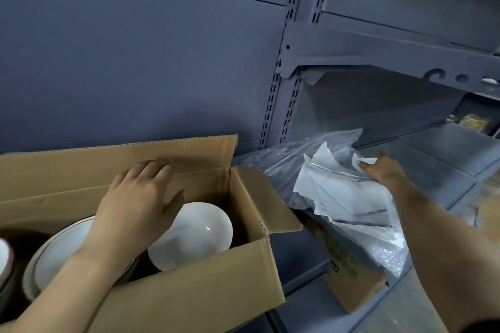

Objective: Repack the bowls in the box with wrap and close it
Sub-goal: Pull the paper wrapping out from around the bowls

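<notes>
Two hands work in the head view, over an open cardboard box (pixel 205 286) that fills the 7 o'clock part of the frame. No brand or wording can be read anywhere; a second, smaller carton (pixel 349 278) at 5 o'clock carries green printing on its side, too blurred to make out.

The left hand (pixel 140 197) lies flat, fingers straight and slightly spread, pressing on the far long flap (pixel 81 170) of the box, which stands up against the grey shelving wall (pixel 135 62). Its thumb hangs just over the rim of a white bowl (pixel 194 235) that sits tilted in the right end of the box. A second bowl (pixel 62 254) with a dark rim lies just beside it toward 9 o'clock, partly under the left forearm, and the edge of a third bowl (pixel 4 257) shows at the frame's left border.

The right hand (pixel 384 170), at 3 o'clock, grips a bundle of clear plastic wrap (pixel 311 162) with crumpled white paper sheets (pixel 332 192) inside it, fingers curled into the material. The bundle hangs just beside the box's right end flap (pixel 259 197), over the smaller carton and the grey shelf (pixel 446 149).
</notes>
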Demonstrator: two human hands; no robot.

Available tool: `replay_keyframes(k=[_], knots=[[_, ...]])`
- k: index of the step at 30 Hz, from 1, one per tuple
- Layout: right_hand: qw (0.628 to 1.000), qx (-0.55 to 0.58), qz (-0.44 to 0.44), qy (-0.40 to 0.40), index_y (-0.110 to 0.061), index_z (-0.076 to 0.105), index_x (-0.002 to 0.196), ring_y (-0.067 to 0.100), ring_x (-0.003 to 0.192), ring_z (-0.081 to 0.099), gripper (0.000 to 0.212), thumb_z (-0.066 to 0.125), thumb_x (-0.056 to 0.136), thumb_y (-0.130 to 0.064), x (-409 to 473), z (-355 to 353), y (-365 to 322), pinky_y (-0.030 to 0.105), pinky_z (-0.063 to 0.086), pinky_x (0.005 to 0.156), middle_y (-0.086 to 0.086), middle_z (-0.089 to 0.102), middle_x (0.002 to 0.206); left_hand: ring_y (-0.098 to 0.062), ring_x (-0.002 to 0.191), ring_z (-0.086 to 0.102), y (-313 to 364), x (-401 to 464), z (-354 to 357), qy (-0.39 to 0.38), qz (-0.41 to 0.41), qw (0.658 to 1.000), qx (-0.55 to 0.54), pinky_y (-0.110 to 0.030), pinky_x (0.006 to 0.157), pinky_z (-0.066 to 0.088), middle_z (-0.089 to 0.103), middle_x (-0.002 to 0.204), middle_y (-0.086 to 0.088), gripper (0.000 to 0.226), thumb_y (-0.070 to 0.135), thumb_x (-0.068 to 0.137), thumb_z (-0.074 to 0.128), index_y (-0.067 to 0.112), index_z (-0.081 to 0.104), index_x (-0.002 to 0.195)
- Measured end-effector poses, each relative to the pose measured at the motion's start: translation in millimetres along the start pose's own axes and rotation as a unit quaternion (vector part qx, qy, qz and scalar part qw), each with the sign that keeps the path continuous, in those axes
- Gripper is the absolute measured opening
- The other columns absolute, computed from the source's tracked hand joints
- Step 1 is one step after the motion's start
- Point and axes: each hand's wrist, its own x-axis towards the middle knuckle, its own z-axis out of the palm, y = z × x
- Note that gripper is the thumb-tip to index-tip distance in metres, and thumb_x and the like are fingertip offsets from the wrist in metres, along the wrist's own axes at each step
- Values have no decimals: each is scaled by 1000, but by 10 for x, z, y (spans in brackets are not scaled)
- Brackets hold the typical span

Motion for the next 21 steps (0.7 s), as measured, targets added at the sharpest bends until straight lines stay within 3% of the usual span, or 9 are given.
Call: replay_keyframes(k=[5,11,15,21], knots=[[999,25,-23,-17,-6,50,130,38,114,54,63,68,82,-43,45,221,121,41,43,93,19,57,128,-34,96,63,143,82,78,8,21,1000,2,-42,73,50,68,109,-6,51,42,81,36,10,66,107],[997,34,42,-55,-8,27,146,39,133,37,102,71,71,-61,277,444,359,52,32,108,18,37,147,-29,96,64,174,72,197,-6,56,998,-34,-38,71,51,67,111,0,46,42,82,37,15,65,107],[991,91,65,-77,-12,39,136,38,122,47,110,67,53,-79,371,532,478,49,41,100,15,48,138,-23,98,59,162,58,251,4,60,996,-69,-38,71,50,64,113,5,40,43,83,39,23,63,107],[997,60,20,-44,-8,42,140,36,125,47,75,63,83,-52,196,480,329,43,38,103,16,50,138,-25,99,61,151,60,290,7,65,993,-103,-41,72,52,63,113,7,33,41,82,40,30,60,107]])
